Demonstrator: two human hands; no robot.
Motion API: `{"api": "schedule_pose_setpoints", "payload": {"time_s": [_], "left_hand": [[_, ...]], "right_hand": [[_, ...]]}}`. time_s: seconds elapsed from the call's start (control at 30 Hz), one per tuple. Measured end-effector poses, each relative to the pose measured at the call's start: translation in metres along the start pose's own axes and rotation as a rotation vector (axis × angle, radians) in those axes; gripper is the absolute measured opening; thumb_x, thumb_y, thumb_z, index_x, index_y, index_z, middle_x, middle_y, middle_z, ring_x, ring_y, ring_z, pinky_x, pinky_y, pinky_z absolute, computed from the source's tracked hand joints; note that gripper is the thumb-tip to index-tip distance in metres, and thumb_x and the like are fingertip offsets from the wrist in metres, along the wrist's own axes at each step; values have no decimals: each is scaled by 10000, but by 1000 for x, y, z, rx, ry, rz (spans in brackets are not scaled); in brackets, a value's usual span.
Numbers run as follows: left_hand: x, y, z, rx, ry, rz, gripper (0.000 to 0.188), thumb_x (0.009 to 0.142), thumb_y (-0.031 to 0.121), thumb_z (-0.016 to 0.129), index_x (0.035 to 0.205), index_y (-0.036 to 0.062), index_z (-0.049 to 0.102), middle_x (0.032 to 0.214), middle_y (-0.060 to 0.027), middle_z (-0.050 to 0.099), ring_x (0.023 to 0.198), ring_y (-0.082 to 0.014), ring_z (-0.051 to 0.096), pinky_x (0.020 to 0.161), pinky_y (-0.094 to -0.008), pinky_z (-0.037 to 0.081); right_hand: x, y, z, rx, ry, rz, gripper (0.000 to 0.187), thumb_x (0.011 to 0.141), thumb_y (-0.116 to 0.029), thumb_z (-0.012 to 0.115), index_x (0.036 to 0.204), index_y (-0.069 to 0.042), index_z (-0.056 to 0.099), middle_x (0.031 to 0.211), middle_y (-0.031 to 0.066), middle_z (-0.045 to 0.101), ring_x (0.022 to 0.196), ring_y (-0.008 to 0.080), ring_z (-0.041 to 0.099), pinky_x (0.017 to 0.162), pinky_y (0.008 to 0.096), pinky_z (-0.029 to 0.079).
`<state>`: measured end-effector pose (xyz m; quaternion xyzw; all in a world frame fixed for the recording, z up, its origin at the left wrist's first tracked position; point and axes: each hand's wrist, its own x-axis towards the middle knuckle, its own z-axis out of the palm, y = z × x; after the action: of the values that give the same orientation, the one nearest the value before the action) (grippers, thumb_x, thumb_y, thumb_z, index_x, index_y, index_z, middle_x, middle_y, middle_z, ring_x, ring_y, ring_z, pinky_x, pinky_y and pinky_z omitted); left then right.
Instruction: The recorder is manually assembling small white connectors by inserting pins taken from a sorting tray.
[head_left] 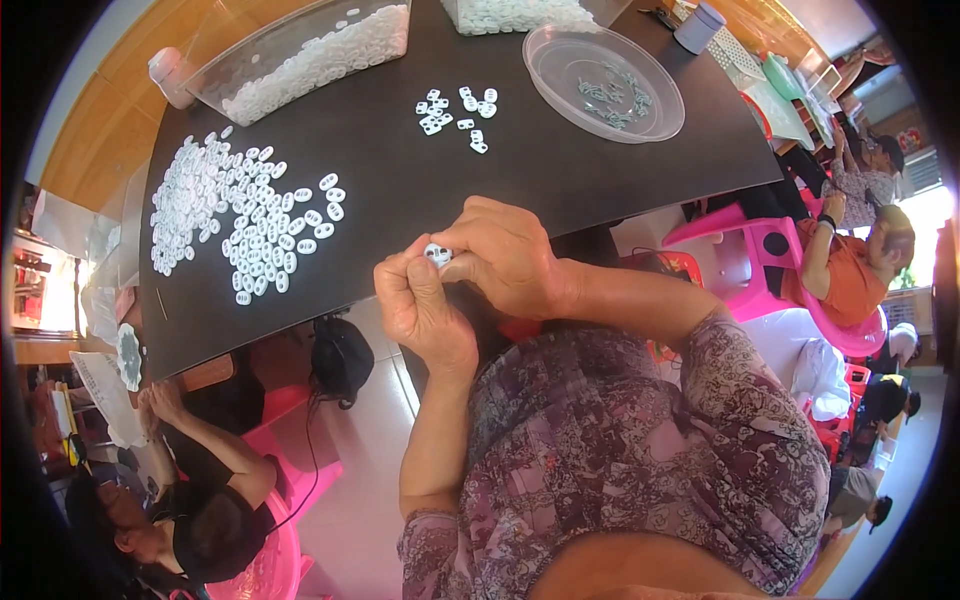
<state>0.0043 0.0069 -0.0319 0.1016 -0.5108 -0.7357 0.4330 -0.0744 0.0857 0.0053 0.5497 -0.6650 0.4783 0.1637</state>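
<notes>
Between the fingertips of both hands, just off the table's near edge, is a small white oval plastic piece (437, 254) with dark openings. My left hand (425, 305) pinches it from the left, thumb and index finger closed. From the other side my right hand (510, 255) presses on it with closed fingers. Further back on the dark table lie a small group of loose white pieces (432, 112) and a round clear plastic lid or tray (660, 125) with small grey-green parts (615, 95) in it. Many white oval pieces (265, 235) spread over the table's left side.
The dark table (400, 200) bears a clear bin (300, 65) of white pieces and a second bin (520, 15) at the back. A lidded cup (699, 28) stands back right, a pale bottle (172, 75) back left. People sit at left and right on pink chairs (760, 250).
</notes>
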Motion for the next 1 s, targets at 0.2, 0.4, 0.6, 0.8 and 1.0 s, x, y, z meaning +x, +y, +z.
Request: {"api": "schedule_pose_setpoints", "payload": {"time_s": [0.2, 0.4, 0.6, 0.8, 1.0], "left_hand": [[-1, -5, 8, -9, 50, -11, 197, 940, 182, 510, 938, -13, 532, 807, -35, 542, 690, -70, 488, 577, -208, 414], [1, 4, 10, -39, 39, -124, 190, 953, 166, 478, 915, -16, 518, 913, -78, 559, 800, -96, 517, 730, -244, 446], [5, 15, 11, -91, 28, -101, 180, 945, 149, 492, 914, -25, 529, 934, -98, 572, 817, -111, 535, 759, -265, 453], [-2, 11, 16, -15, 67, -47, 188, 949, 160, 487, 934, -23, 526, 945, -80, 542, 826, -96, 499, 761, -257, 432], [-9, 8, 21, 19, 64, -17, 194, 957, 190, 477, 935, -2, 483, 928, -52, 494, 826, -87, 468, 753, -255, 425]], "right_hand": [[0, 6, -4, -12, -11, -58, 244, 684, -31, 662, 914, 3, 587, 688, 104, 573, 563, 249, 516, 500, 334, 416], [1, 7, -5, 46, -26, 14, 258, 698, -33, 664, 942, 8, 592, 723, 98, 588, 605, 243, 535, 534, 325, 432], [4, -4, -6, 100, 7, 88, 279, 703, -22, 678, 966, 13, 592, 791, 96, 602, 659, 224, 543, 559, 310, 433], [2, -4, -1, 53, 89, 25, 280, 690, 10, 674, 948, 8, 564, 776, 104, 577, 628, 229, 521, 540, 315, 420], [-5, -2, 4, 10, 171, -34, 317, 640, 46, 681, 924, 9, 545, 752, 106, 550, 597, 236, 495, 505, 318, 397]]}}
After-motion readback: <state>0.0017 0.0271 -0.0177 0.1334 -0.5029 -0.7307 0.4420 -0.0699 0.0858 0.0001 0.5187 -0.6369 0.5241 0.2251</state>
